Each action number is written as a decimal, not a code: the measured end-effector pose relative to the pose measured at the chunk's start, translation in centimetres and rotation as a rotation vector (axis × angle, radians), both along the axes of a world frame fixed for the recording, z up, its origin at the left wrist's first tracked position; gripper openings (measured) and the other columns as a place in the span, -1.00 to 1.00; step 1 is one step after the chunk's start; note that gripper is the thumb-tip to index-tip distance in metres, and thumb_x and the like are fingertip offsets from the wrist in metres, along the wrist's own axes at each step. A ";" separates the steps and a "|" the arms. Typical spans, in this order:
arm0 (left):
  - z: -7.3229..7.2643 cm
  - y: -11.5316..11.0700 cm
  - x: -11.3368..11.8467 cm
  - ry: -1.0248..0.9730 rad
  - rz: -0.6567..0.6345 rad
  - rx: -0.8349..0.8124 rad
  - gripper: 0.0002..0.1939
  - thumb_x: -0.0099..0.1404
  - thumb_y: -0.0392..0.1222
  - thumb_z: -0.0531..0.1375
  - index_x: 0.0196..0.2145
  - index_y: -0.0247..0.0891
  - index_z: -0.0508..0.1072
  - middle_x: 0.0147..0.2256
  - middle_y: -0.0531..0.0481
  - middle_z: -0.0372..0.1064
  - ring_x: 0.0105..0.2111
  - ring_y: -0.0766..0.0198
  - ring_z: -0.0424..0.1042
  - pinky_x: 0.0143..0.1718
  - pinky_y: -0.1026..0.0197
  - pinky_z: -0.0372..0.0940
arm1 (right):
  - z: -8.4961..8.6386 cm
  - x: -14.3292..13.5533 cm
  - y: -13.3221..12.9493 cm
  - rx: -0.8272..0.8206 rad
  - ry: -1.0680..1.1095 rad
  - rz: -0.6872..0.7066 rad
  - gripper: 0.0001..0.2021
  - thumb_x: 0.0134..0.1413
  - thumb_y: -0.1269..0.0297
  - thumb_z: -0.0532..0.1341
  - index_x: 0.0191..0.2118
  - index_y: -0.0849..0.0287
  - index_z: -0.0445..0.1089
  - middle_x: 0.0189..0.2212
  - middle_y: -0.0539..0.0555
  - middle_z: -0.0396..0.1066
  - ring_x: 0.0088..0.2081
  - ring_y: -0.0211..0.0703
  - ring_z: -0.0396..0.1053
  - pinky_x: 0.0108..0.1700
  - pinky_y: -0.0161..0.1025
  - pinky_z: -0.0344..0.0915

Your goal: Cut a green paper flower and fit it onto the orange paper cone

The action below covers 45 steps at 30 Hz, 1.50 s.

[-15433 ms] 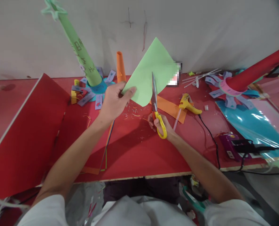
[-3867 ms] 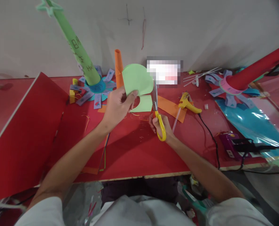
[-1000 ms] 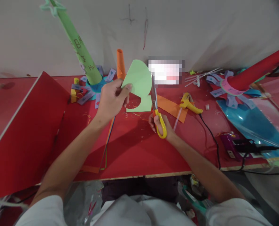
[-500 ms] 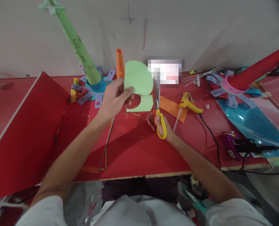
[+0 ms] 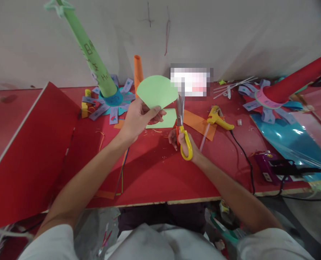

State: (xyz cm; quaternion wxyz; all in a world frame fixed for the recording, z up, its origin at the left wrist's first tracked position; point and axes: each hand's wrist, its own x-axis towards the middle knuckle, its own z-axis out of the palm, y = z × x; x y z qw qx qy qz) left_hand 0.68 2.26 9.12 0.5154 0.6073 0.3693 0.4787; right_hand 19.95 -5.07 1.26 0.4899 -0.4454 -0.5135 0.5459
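Note:
Between thumb and fingers, my left hand [image 5: 140, 117] pinches a light green paper piece [image 5: 157, 89] by its lower part. The piece has a rounded top edge and looks like a fan. My right hand [image 5: 186, 142] grips yellow-handled scissors [image 5: 180, 112] whose blades point up, beside the paper's right edge; they look nearly closed. Beneath the held paper, a light green paper scrap [image 5: 166, 118] lies on the red table, partly hidden by my left hand. An orange paper strip [image 5: 199, 124] lies just right of the scissors.
A yellow glue gun [image 5: 219, 118] with a black cord rests to the right. An orange paper cone [image 5: 138, 70] and a green paper tube [image 5: 90, 54] stand at the back. A red board [image 5: 36, 155] leans at left. A purple box [image 5: 268, 166] sits at front right.
My left hand has turned the green paper so its rounded edge faces up, shifting slightly down and right. My right hand and the scissors have barely moved.

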 end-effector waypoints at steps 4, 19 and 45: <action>-0.1 0.1 0.2 -0.015 0.003 0.008 -0.69 0.30 -0.07 0.42 -0.15 -0.23 0.42 -0.37 -0.01 0.61 -0.48 0.31 0.57 -0.45 0.26 0.46 | -0.3 0.0 0.0 0.012 -0.006 0.007 -0.15 -0.15 -0.72 0.17 -0.36 0.13 0.38 -0.53 -0.02 0.37 -0.64 -0.35 0.16 -0.62 -0.30 0.11; -0.3 0.2 0.3 -0.070 0.023 0.057 -0.76 0.28 -0.18 0.40 -0.18 -0.24 0.44 -0.43 0.03 0.55 -0.56 0.40 0.45 -0.51 0.30 0.39 | -0.3 0.0 0.0 0.013 -0.010 0.009 -0.15 -0.13 -0.72 0.16 -0.34 0.13 0.38 -0.51 -0.02 0.36 -0.64 -0.36 0.16 -0.62 -0.31 0.10; -0.7 -1.1 1.5 -0.145 0.019 -0.036 -0.57 0.12 0.03 0.53 -0.19 -0.22 0.50 -0.37 0.04 0.48 -0.44 0.37 0.41 -0.32 0.25 0.46 | -1.9 0.2 -0.4 0.086 -0.068 0.041 -0.27 0.12 -0.60 0.12 -0.27 0.12 0.35 -0.42 0.00 0.40 -0.56 -0.30 0.26 -0.51 -0.24 0.20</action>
